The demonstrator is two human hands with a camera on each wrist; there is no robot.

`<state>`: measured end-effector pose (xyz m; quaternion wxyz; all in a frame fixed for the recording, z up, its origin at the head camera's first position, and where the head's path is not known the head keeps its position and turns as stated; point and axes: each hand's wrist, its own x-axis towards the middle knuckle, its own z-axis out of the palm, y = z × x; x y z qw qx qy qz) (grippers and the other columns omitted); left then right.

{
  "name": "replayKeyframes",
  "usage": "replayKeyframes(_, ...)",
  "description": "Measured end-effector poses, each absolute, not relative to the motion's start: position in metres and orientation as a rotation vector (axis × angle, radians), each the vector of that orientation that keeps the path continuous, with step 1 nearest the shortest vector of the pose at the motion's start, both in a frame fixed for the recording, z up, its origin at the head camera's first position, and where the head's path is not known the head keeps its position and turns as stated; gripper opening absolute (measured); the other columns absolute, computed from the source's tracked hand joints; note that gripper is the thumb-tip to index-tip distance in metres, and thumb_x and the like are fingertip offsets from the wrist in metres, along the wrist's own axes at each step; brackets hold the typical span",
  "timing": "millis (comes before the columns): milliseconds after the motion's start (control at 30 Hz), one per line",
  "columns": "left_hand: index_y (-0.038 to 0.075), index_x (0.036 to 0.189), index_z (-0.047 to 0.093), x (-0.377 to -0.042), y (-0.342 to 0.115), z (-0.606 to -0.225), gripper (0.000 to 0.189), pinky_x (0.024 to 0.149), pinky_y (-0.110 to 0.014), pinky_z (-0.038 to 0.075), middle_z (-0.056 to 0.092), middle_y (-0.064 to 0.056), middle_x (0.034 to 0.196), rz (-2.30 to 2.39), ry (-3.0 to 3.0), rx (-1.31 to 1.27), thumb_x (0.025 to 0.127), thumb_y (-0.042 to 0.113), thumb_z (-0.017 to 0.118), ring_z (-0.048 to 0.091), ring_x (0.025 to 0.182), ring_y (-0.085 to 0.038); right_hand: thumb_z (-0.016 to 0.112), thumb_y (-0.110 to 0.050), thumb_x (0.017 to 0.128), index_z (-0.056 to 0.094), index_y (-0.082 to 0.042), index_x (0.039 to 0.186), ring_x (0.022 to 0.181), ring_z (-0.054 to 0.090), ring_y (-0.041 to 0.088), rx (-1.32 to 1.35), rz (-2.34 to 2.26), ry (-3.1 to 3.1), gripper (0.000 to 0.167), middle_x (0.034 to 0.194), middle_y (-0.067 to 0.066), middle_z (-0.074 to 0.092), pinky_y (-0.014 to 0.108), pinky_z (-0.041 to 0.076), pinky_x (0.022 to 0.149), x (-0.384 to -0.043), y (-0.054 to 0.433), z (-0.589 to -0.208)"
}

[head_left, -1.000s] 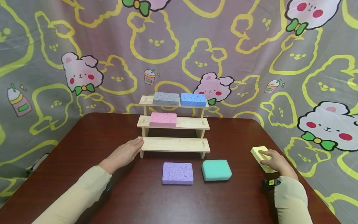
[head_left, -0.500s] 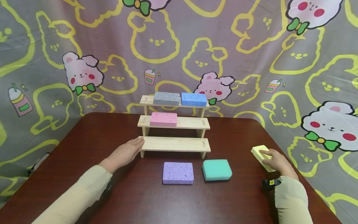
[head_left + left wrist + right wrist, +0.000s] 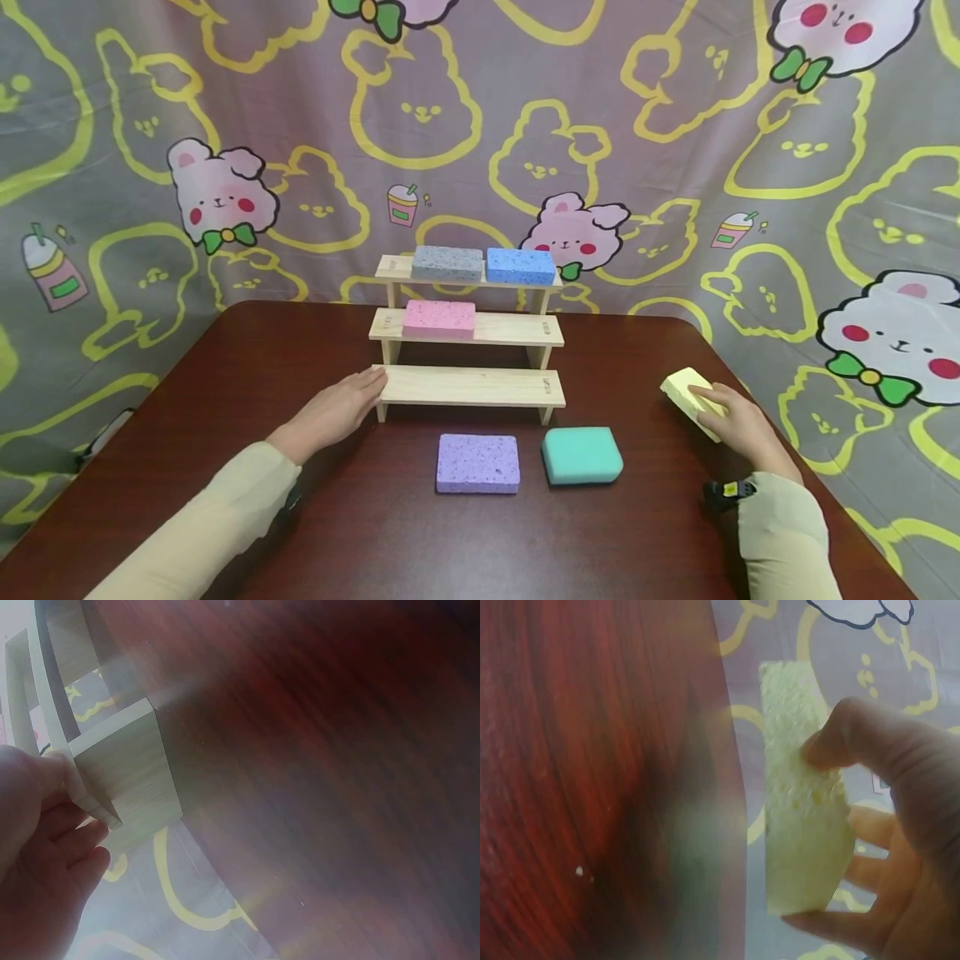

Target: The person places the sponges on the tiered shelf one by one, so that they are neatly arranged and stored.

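Observation:
In the head view, my right hand (image 3: 738,425) holds a pale yellow sponge (image 3: 686,398) off the table at the right. The right wrist view has the thumb on one face of this sponge (image 3: 799,825) and the other fingers along its far side. My left hand (image 3: 333,415) is at the left end of the lowest board of a three-tier wooden shelf (image 3: 465,386). In the left wrist view, thumb and fingers grip the end of that board (image 3: 94,799). A purple sponge (image 3: 477,463) and a teal sponge (image 3: 582,456) lie before the shelf.
The top tier bears a grey sponge (image 3: 447,263) and a blue sponge (image 3: 521,266). A pink sponge (image 3: 439,320) lies on the left of the middle tier. Behind the dark brown table (image 3: 360,533) hangs a patterned curtain (image 3: 450,100), which also runs along both sides.
The yellow sponge has risen from the table in my right hand and shifted slightly away and to the left. My left hand stays at the shelf.

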<state>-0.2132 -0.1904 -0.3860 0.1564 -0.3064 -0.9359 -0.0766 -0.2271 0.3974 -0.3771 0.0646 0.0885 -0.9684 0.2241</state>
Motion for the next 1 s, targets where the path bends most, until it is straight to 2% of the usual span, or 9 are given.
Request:
replayKeyframes(333,-0.009,0.121,0.055,-0.213,-0.19,-0.386,0.035,0.096,-0.048,0.041,0.054,-0.025,0.122,-0.23,-2.67,-0.872,0.088,0.004,0.058,0.05,0.114,-0.036,0.06,0.001,0.079,0.058,0.002,0.121,0.111,0.04,0.047,0.46,0.724,-2.756,0.042,0.132,0.034,0.037,0.042,0.037,0.07,-0.238,0.379,-0.367)
replayKeyframes(600,-0.009,0.121,0.054,-0.214,-0.19,-0.387,0.036,0.096,-0.048,0.04,0.053,-0.025,0.123,-0.228,-2.685,-0.867,0.089,0.005,0.058,0.049,0.115,-0.036,0.059,0.004,0.078,0.059,-0.001,0.121,0.113,0.04,0.046,0.525,0.722,-2.737,0.043,0.134,0.032,0.037,0.037,0.037,0.068,-0.242,0.363,-0.355)
replayKeyframes(833,-0.009,0.121,0.054,-0.214,-0.19,-0.386,0.035,0.096,-0.048,0.04,0.053,-0.025,0.123,-0.229,-2.683,-0.869,0.089,0.005,0.057,0.049,0.115,-0.036,0.056,0.006,0.079,0.059,-0.004,0.123,0.106,0.042,0.037,0.601,0.797,-2.724,0.045,0.137,0.029,0.035,0.025,0.034,0.047,-0.244,0.348,-0.346)
replayKeyframes(1000,-0.009,0.121,0.055,-0.213,-0.19,-0.387,0.035,0.096,-0.048,0.04,0.053,-0.025,0.122,-0.231,-2.668,-0.87,0.088,0.004,0.058,0.05,0.114,-0.036,0.055,0.004,0.08,0.058,-0.007,0.124,0.11,0.041,0.035,0.61,0.791,-2.736,0.046,0.139,0.025,0.035,0.026,0.039,0.056,-0.245,0.338,-0.341)
